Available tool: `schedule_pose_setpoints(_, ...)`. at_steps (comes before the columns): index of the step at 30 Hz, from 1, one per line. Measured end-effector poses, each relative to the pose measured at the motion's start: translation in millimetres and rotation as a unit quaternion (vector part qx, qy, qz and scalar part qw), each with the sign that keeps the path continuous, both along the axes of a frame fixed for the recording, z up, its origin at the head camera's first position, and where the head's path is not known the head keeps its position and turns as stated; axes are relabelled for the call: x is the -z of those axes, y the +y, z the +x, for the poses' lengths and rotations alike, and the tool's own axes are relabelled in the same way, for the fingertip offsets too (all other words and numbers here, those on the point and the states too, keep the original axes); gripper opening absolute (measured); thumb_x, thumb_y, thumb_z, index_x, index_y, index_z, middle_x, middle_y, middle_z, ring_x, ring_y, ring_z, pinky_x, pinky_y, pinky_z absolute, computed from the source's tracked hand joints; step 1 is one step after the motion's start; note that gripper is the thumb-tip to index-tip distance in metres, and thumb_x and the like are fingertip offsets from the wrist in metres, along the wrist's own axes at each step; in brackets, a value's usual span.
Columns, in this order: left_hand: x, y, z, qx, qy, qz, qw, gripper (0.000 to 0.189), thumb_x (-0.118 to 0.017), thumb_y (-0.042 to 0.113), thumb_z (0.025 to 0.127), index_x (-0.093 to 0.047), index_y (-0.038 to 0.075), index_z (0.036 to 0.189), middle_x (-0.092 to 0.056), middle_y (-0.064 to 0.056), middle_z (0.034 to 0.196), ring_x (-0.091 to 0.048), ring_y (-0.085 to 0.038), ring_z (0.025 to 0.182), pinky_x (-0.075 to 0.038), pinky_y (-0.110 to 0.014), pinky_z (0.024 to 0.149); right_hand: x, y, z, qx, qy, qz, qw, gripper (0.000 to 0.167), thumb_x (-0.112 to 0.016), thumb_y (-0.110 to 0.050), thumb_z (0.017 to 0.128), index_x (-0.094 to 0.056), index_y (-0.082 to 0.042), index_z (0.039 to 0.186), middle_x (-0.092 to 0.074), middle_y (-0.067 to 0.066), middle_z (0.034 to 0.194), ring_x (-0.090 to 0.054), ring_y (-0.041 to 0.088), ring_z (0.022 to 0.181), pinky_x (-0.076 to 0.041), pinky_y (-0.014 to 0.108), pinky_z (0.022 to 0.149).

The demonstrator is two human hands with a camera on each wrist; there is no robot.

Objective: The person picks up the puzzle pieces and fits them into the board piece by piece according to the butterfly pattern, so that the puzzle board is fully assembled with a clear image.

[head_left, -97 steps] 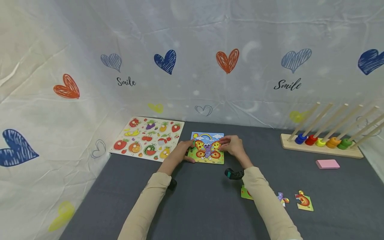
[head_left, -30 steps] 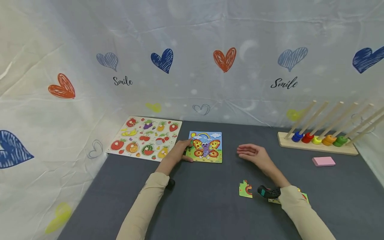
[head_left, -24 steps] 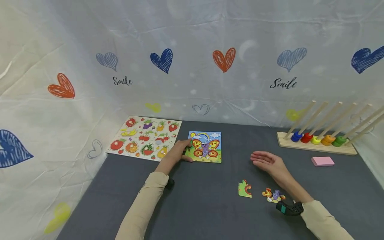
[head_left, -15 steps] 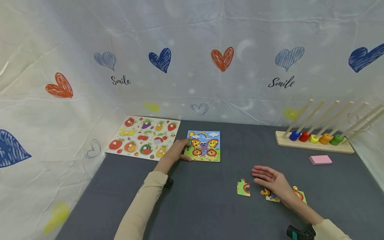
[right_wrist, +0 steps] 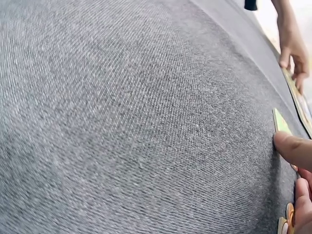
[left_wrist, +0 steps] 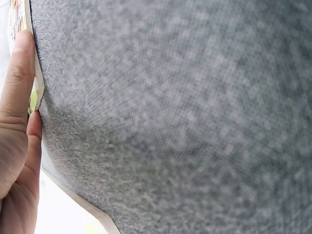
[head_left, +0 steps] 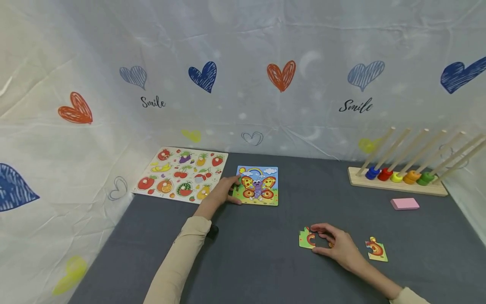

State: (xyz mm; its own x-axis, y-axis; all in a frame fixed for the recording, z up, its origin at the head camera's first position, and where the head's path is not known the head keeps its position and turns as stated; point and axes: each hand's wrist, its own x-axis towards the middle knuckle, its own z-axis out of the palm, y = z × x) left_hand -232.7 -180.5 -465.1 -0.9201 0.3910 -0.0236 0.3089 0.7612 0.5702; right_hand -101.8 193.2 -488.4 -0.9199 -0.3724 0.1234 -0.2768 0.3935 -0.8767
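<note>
My left hand holds the left edge of the square butterfly puzzle, which lies flat with a blue sky and rainbow on it. In the left wrist view, fingertips lie along the board's pale edge. My right hand has its thumb and index finger at opposite edges of a green puzzle piece. The right wrist view shows the thumb touching this piece. Another loose piece is mostly hidden under the right hand. To its right lies a puzzle piece with an orange ring pattern.
A fruit puzzle board lies at the back left, beside the butterfly puzzle. At the back right stands a wooden peg stand with coloured rings. A pink block lies in front of it. A printed curtain hangs behind the dark tabletop.
My right hand has left the butterfly puzzle, moved toward me and right, then come down to the green piece. The left hand stays at the puzzle's left edge.
</note>
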Motion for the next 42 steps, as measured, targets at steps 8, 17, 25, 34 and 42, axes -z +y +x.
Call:
schedule_pose_setpoints(8, 1.9, -0.6, -1.5, -0.003, -0.004, 0.002, 1.0000, 0.094, -0.087, 0.016, 0.068, -0.037, -0.005, 0.145, -0.058, -0.014, 0.125, -0.058, -0.030, 0.105, -0.047, -0.039, 0.093, -7.7, -9, -0.2, 0.054, -0.006, 0.072, 0.9959, 0.041, -0.084, -0.005, 0.069, -0.068, -0.005, 0.107, -0.067, 0.007, 0.101, -0.059, 0.005, 0.073, -0.052, 0.023, 0.061)
schedule_pose_setpoints(17, 3.5, 0.4, -1.8, 0.006, 0.001, 0.004, 1.0000, 0.095, -0.087, 0.018, 0.068, -0.036, -0.006, 0.145, -0.058, -0.014, 0.124, -0.058, -0.030, 0.106, -0.049, -0.039, 0.091, -23.2, -12, -3.0, 0.067, -0.146, -0.025, 0.9867, 0.044, -0.078, 0.000, 0.076, -0.062, 0.010, 0.117, -0.066, 0.024, 0.107, -0.070, 0.016, 0.086, -0.056, 0.025, 0.070)
schedule_pose_setpoints(25, 0.6, -0.4, 0.7, -0.002, -0.010, 0.010, 0.9999, 0.095, -0.086, 0.016, 0.068, -0.035, -0.005, 0.145, -0.058, -0.015, 0.125, -0.058, -0.031, 0.108, -0.048, -0.039, 0.092, -15.1, -25, -6.7, 0.074, -0.188, -0.106, 0.9736, 0.052, -0.076, -0.003, 0.079, -0.056, 0.012, 0.125, -0.067, 0.024, 0.108, -0.069, 0.012, 0.089, -0.055, 0.023, 0.074)
schedule_pose_setpoints(34, -2.6, -1.6, 1.9, 0.008, -0.011, 0.008, 0.9999, 0.094, -0.085, 0.018, 0.071, -0.034, -0.006, 0.145, -0.059, -0.015, 0.126, -0.058, -0.031, 0.107, -0.047, -0.040, 0.093, -13.6, -61, -21.6, 0.091, -0.207, -0.182, 0.9571, 0.050, -0.074, 0.004, 0.080, -0.055, 0.013, 0.126, -0.063, 0.026, 0.115, -0.068, 0.011, 0.090, -0.054, 0.025, 0.077)
schedule_pose_setpoints(42, -5.1, -2.7, -0.1, 0.007, -0.050, 0.012, 0.9986, 0.094, -0.084, 0.014, 0.072, -0.031, -0.003, 0.148, -0.055, -0.015, 0.130, -0.057, -0.033, 0.112, -0.048, -0.038, 0.094, -13.5, -103, -44.9, 0.106, -0.169, -0.207, 0.9579, 0.044, -0.073, 0.007, 0.079, -0.061, 0.011, 0.121, -0.061, 0.024, 0.120, -0.063, 0.012, 0.091, -0.053, 0.020, 0.076)
